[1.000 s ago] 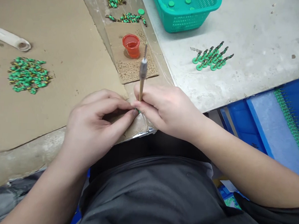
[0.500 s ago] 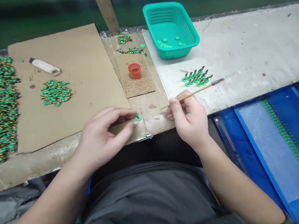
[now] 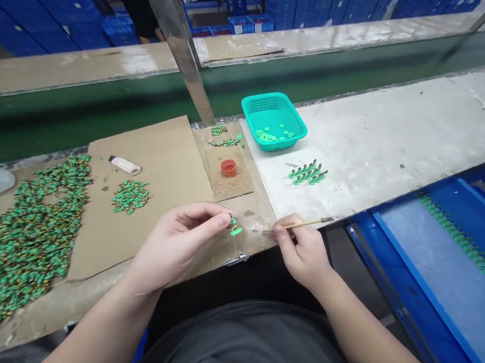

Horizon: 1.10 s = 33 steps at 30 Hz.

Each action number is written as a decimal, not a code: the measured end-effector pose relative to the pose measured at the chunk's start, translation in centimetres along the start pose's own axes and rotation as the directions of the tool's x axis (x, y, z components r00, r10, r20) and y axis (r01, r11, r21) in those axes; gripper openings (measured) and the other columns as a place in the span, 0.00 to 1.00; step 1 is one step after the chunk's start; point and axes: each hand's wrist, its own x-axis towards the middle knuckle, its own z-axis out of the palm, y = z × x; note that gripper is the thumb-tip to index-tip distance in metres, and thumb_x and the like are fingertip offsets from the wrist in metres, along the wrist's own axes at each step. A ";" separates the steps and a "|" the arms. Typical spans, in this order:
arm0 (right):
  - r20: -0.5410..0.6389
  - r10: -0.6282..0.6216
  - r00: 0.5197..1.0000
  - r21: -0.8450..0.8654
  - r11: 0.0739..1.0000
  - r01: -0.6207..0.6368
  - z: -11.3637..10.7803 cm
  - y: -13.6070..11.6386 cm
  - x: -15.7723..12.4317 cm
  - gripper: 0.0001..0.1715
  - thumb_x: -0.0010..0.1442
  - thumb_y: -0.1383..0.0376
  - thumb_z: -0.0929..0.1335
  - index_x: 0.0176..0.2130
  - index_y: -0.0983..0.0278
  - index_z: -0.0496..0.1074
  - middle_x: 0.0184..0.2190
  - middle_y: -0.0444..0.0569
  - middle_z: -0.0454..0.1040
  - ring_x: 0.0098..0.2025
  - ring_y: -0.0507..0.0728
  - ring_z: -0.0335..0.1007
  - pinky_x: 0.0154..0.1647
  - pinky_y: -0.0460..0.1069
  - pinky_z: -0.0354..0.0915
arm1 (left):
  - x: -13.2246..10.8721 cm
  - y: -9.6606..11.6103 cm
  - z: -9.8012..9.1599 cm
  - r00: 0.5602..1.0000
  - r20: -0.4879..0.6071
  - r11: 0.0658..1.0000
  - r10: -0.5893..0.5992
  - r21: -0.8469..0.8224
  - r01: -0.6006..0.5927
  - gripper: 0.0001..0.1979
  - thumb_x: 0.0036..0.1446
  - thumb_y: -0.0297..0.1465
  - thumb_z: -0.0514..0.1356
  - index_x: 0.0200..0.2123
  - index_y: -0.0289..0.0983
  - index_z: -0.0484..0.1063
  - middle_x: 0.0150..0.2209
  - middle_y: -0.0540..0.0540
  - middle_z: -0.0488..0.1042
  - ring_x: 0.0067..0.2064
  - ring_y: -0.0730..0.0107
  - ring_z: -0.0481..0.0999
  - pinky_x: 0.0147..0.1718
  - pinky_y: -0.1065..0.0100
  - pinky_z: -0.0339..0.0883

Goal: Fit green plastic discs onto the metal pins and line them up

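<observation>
Between its thumb and fingertips, my left hand (image 3: 185,235) pinches a small green figurine (image 3: 235,225) on a round green base, a little above the bench's front edge. My right hand (image 3: 302,248) grips a thin paintbrush (image 3: 301,225), its bristle end pointing right and its bare end towards the figurine. Beyond my hands, a small red cup (image 3: 228,168) stands on a speckled cardboard piece (image 3: 234,190). Several figurines on green bases (image 3: 308,173) stand grouped on the white surface to the right.
A teal basket (image 3: 272,145) holds green discs. Loose figurines form a large heap (image 3: 29,245) at left and a small pile (image 3: 130,196) on cardboard (image 3: 173,161), near a white tube (image 3: 125,165). Blue trays (image 3: 438,275) lie lower right. A metal post (image 3: 191,74) rises behind.
My left hand has lifted the figurine with its base off the bench. My right hand has lowered the brush to a flatter angle. The head view has tilted up, showing more background.
</observation>
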 end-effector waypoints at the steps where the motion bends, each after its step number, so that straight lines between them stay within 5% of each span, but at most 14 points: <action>1: -0.006 -0.011 1.000 0.002 1.000 0.011 0.0 -0.1 -0.1 0.13 0.83 0.65 0.70 0.42 0.58 0.79 0.35 0.48 0.86 0.37 0.59 0.87 0.42 0.52 0.78 | 0.3 0.5 -0.1 0.999 0.032 0.999 -0.007 -0.036 0.008 0.34 0.70 0.71 0.64 0.35 0.49 0.90 0.34 0.43 0.90 0.34 0.54 0.90 0.33 0.57 0.86; 6: -0.057 -0.024 0.998 0.025 0.999 0.026 -0.9 -0.7 -1.6 0.15 0.83 0.64 0.69 0.40 0.58 0.79 0.31 0.47 0.85 0.32 0.57 0.86 0.38 0.50 0.78 | 2.9 2.6 1.1 0.990 0.137 0.990 0.018 -0.142 0.001 0.25 0.64 0.65 0.74 0.36 0.50 0.91 0.34 0.44 0.91 0.33 0.53 0.90 0.31 0.58 0.85; 11: -0.054 0.094 0.994 0.066 0.994 -0.091 -3.0 -0.1 -3.0 0.15 0.82 0.62 0.70 0.39 0.58 0.80 0.32 0.47 0.84 0.33 0.58 0.84 0.40 0.50 0.78 | 7.1 4.3 7.0 0.973 0.193 0.988 0.127 -0.114 -0.106 0.19 0.67 0.55 0.72 0.41 0.47 0.91 0.38 0.45 0.92 0.36 0.55 0.90 0.33 0.61 0.82; 14: -0.081 0.142 0.987 0.056 0.989 -0.137 -4.3 0.5 -3.5 0.15 0.82 0.61 0.70 0.39 0.58 0.79 0.32 0.46 0.83 0.32 0.58 0.83 0.39 0.50 0.76 | 9.5 5.3 10.8 0.959 0.176 0.975 0.224 -0.052 -0.218 0.14 0.68 0.49 0.71 0.42 0.48 0.92 0.40 0.46 0.89 0.42 0.57 0.87 0.43 0.59 0.82; 18: -0.107 0.169 0.980 0.060 0.985 -0.163 -5.6 1.0 -3.9 0.14 0.82 0.62 0.70 0.40 0.58 0.79 0.32 0.46 0.83 0.32 0.58 0.83 0.38 0.50 0.75 | 11.5 5.9 13.6 0.942 0.124 0.945 0.313 0.056 -0.321 0.12 0.70 0.45 0.69 0.42 0.49 0.93 0.39 0.46 0.80 0.45 0.58 0.83 0.51 0.55 0.78; 28: -0.123 0.199 0.972 0.068 0.979 -0.192 -6.8 1.7 -4.5 0.16 0.82 0.61 0.70 0.38 0.58 0.78 0.31 0.45 0.82 0.31 0.57 0.82 0.37 0.50 0.74 | 11.8 5.0 15.1 0.912 0.112 0.890 0.395 0.198 -0.410 0.13 0.75 0.43 0.67 0.45 0.49 0.93 0.39 0.47 0.77 0.44 0.58 0.82 0.50 0.55 0.78; 33: -0.113 0.205 0.972 0.055 0.978 -0.200 -6.8 1.6 -4.5 0.17 0.83 0.61 0.69 0.38 0.58 0.78 0.31 0.45 0.83 0.32 0.57 0.83 0.38 0.51 0.76 | 12.8 5.0 12.6 0.912 0.120 0.856 0.393 0.315 -0.410 0.18 0.81 0.46 0.63 0.55 0.46 0.91 0.44 0.45 0.83 0.46 0.58 0.83 0.52 0.56 0.80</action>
